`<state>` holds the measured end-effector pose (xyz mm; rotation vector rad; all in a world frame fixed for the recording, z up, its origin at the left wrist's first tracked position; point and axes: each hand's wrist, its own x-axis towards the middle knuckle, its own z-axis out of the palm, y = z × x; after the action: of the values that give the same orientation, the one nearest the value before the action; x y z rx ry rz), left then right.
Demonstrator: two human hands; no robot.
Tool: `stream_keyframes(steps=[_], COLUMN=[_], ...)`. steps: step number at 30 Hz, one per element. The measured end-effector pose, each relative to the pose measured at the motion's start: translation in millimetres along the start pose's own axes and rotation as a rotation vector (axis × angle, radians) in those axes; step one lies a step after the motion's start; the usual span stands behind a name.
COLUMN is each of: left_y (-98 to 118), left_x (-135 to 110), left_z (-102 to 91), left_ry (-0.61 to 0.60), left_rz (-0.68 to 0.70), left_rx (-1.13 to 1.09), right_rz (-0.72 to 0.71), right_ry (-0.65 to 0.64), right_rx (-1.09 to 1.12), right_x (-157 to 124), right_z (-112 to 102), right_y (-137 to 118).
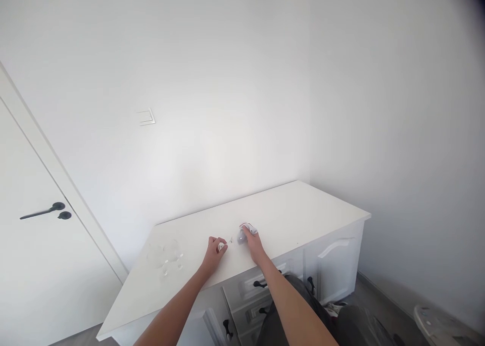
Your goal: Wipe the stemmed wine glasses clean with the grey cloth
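Observation:
My left hand (pixel 214 252) is above the white cabinet top (pixel 280 209), its fingers closed in a pinch on a small white piece (pixel 223 246) that is mostly hidden. A thin tip (pixel 231 240) shows just beyond those fingers. My right hand (pixel 254 242) is closed around a crumpled white cloth or tissue (pixel 250 228), with a shiny grey, rounded, see-through object (pixel 241 237) at its left side. What that object is, I cannot make out. Left of both hands, several clear round pieces (pixel 172 250) lie on the cabinet top, some large and some small.
White walls stand behind and to the right of the cabinet. On the left is a white door with a black handle (pixel 41 211). Dark drawer handles (pixel 259 284) stick out at the front. My knees press close there, and a pale rounded object (pixel 435 323) stands at lower right.

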<state>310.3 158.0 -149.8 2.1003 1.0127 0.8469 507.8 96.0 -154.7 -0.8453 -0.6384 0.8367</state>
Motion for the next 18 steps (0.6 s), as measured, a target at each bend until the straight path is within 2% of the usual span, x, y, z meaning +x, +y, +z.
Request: stream_keyframes(steps=[11, 18], left_y=[5.7, -2.7], left_x=[-1.2, 1.9], left_z=[1.5, -1.5], left_ry=[-0.025, -0.006], left_rz=[0.043, 0.038], left_rx=[0.027, 0.049], right_rz=[-0.022, -0.028], right_ry=[0.039, 0.04], right_rx=[-0.027, -0.094], right_x=[-2.1, -1.1], right_z=[1.7, 1.5], right_y=[-5.5, -4.0])
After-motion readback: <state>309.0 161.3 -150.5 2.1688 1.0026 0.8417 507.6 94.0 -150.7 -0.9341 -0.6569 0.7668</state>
